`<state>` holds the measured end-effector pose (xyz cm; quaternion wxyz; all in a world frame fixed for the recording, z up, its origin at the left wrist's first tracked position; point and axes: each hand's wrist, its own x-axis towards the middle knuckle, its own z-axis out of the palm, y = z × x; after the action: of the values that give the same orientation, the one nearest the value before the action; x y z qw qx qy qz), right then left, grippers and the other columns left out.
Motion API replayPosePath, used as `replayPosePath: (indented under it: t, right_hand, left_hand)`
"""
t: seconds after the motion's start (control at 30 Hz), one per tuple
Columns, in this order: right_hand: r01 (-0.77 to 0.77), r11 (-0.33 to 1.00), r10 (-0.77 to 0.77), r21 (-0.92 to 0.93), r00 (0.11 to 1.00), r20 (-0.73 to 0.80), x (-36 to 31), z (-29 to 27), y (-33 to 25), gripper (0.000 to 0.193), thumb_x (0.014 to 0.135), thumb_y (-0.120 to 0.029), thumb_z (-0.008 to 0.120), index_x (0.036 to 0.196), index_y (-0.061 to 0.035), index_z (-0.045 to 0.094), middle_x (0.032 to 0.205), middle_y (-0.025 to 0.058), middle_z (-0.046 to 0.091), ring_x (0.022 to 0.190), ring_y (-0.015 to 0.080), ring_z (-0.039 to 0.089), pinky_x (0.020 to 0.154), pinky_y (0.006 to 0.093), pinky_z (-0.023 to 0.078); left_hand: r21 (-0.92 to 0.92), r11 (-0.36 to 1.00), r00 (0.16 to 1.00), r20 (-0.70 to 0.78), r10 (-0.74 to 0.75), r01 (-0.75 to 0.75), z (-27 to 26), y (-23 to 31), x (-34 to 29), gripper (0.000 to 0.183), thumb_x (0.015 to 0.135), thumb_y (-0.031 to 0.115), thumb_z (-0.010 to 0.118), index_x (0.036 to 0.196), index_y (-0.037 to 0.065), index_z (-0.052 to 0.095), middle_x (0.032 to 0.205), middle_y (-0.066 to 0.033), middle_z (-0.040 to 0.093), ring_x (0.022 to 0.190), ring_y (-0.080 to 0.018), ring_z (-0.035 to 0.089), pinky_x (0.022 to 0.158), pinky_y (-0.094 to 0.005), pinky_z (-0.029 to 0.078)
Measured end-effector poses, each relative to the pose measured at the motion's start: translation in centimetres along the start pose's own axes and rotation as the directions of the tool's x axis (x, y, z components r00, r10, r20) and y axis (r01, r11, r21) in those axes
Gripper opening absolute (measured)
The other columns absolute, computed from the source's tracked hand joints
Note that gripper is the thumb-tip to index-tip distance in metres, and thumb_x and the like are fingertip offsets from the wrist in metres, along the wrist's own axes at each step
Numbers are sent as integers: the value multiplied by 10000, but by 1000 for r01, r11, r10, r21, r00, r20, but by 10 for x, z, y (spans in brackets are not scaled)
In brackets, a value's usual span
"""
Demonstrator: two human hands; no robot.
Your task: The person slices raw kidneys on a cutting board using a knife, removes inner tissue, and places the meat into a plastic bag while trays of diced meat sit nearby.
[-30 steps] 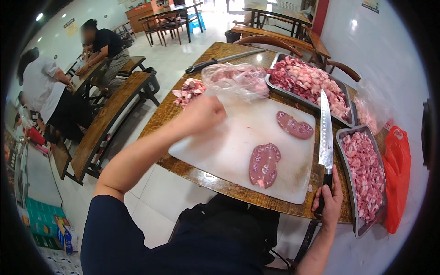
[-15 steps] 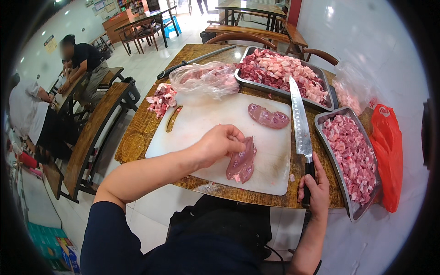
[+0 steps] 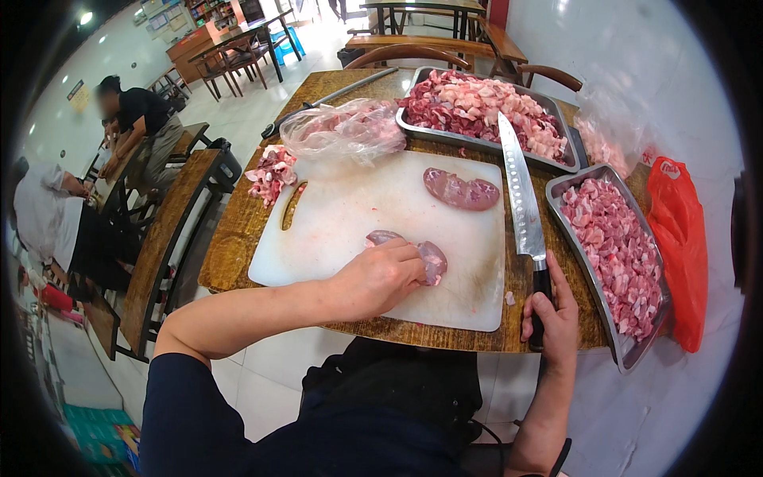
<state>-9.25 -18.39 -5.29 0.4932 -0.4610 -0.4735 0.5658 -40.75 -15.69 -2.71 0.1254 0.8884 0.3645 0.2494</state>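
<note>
On the white cutting board [image 3: 334, 230], my left hand [image 3: 381, 278] is curled over a piece of kidney [image 3: 434, 262], gripping it near the board's front. Its ends show on both sides of the fingers; the middle is hidden. Another kidney piece [image 3: 461, 189], pale-streaked, lies flat at the board's far right. My right hand [image 3: 556, 319] is wrapped around the black handle of a long knife [image 3: 520, 203], index finger stretched along it. The dimpled blade points away from me, over the board's right edge.
Beyond the board stand a metal tray of meat chunks [image 3: 413, 129], a plastic bag of meat [image 3: 346, 131] and a sharpening steel [image 3: 350, 89]. Fatty scraps [image 3: 272, 171] lie left. Right are another meat tray [image 3: 598, 306] and a red bag [image 3: 675, 246]. Two people sit on the left.
My left hand has lowered and closed over the kidney piece, which now lies turned more crosswise on the board. The knife stays in my right hand, nearly unmoved. The view has shifted slightly.
</note>
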Motion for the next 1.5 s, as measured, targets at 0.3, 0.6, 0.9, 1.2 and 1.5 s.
replayPosePath:
  t: [0.3, 0.6, 0.9, 1.2, 1.5]
  right_hand:
    - [-14, 1000, 14, -7, 1000, -6, -1, 1, -2, 666, 937, -14, 537, 1553, -146, 320, 749, 52, 566, 519, 98, 515, 476, 224, 455]
    - [10, 999, -12, -38, 999, -41, -1, 4, 0, 647, 948, -45, 526, 1553, -126, 312, 738, 54, 558, 476, 91, 480, 430, 219, 438]
    - [-16, 1000, 16, -11, 999, -33, -2, 3, -4, 671, 934, -18, 537, 1555, -146, 316, 747, 41, 563, 519, 83, 508, 487, 215, 459]
    - [44, 998, -44, -34, 999, 2, -4, 1, -1, 690, 926, 6, 565, 1553, -149, 324, 782, 30, 570, 550, 74, 509, 515, 210, 449]
    - [379, 618, -382, -689, 910, 158, 7, 43, -21, 643, 808, -164, 770, 1407, -121, 539, 941, 103, 530, 811, 229, 586, 716, 339, 498]
  left_hand:
    - [-159, 987, 991, 126, 39, -19, -8, -6, 7, 91, 756, -13, 681, 725, -9, 596, 834, -135, 591, 845, -321, 583, 721, -406, 496]
    - [40, 991, 981, 152, 119, -127, -7, -1, 6, 63, 805, -8, 636, 808, -43, 584, 852, -153, 558, 822, -321, 556, 742, -378, 491]
    - [436, 853, 938, 310, 158, -288, -7, 11, 13, 103, 768, 21, 646, 816, -39, 578, 855, -160, 561, 814, -315, 575, 718, -381, 512]
    - [-30, 836, 759, 438, -481, 548, -34, 6, 47, 42, 800, -2, 601, 836, -23, 599, 752, -204, 683, 689, -307, 698, 614, -357, 567]
    - [-732, 280, 714, 383, -586, 622, 24, 14, 54, 166, 869, -30, 614, 760, 10, 496, 808, -114, 666, 669, -162, 684, 593, -259, 559]
